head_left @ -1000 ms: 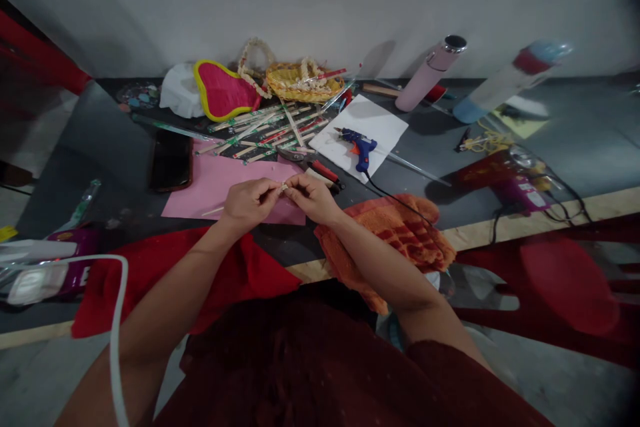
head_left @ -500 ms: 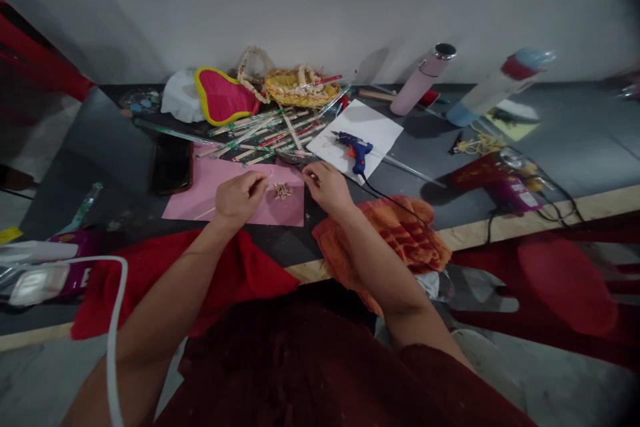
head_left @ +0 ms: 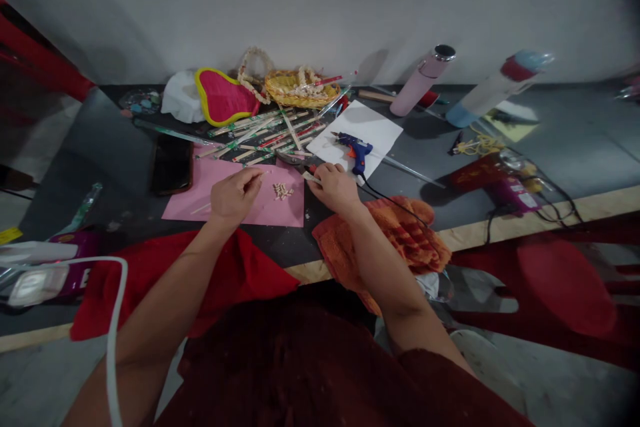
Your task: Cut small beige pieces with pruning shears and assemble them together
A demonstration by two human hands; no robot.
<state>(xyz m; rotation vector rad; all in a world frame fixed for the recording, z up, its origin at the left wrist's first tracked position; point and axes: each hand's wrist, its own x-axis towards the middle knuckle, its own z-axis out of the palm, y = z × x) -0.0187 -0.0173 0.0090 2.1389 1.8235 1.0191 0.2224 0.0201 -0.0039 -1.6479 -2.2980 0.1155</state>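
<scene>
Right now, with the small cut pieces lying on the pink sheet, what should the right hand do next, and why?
Probably close the right hand on the red-handled cutter it is touching. The left hand holds a thin stick over the pink sheet, beside the cut pieces, so another cut seems due.

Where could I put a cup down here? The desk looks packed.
Bare dark tabletop shows left of the black phone, and more between the white paper sheet and the maroon hair dryer. It is crowded around the pink paper sheet, under the left hand and right hand, and among the wooden sticks.
</scene>
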